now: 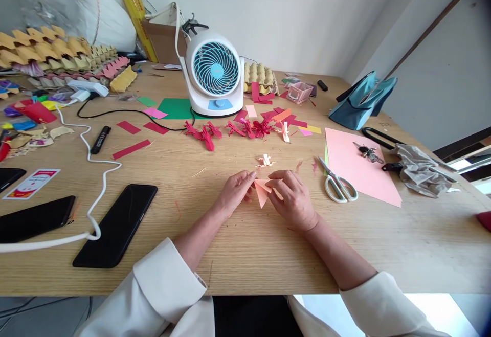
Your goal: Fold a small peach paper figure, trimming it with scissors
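Observation:
A small folded piece of peach paper (pixel 262 193), pointed at its lower end, is held between both hands above the wooden table (pixel 238 255). My left hand (pixel 236 192) pinches its left upper corner, and the fingers of my right hand (pixel 293 199) close on its right side. Just beyond the hands lies a pale peach paper figure (pixel 265 160); another (pixel 285 131) stands farther back. Red paper figures (pixel 206 135) form a row in front of the fan. White-handled scissors (pixel 339 186) rest to the right of my right hand, blades pointing away.
A white fan (pixel 217 71) stands at the back. Pink sheets (pixel 360 165) with keys (pixel 369 153) and a blue bag (pixel 360 102) are at right. At left lie a black phone (pixel 115 227), a white cable (pixel 104 183), a marker (pixel 100 140) and egg trays (pixel 57 53).

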A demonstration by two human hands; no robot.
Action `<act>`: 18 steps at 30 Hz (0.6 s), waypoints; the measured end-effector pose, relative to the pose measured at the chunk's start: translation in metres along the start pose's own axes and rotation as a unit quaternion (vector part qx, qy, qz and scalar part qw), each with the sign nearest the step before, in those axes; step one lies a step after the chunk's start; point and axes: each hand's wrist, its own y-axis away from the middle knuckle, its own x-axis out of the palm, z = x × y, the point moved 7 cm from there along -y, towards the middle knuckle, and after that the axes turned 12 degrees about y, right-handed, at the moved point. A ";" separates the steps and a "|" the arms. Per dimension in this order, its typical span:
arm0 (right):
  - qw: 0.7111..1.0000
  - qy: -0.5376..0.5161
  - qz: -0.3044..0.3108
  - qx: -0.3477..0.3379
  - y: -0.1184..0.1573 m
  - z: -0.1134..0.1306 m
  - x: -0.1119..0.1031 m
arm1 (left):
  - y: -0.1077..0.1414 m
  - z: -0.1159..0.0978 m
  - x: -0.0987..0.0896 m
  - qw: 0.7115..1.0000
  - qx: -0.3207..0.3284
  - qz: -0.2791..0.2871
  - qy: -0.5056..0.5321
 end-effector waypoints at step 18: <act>0.993 -0.091 0.030 0.075 0.003 -0.004 0.002 | 0.000 -0.008 0.012 0.994 0.069 0.070 0.048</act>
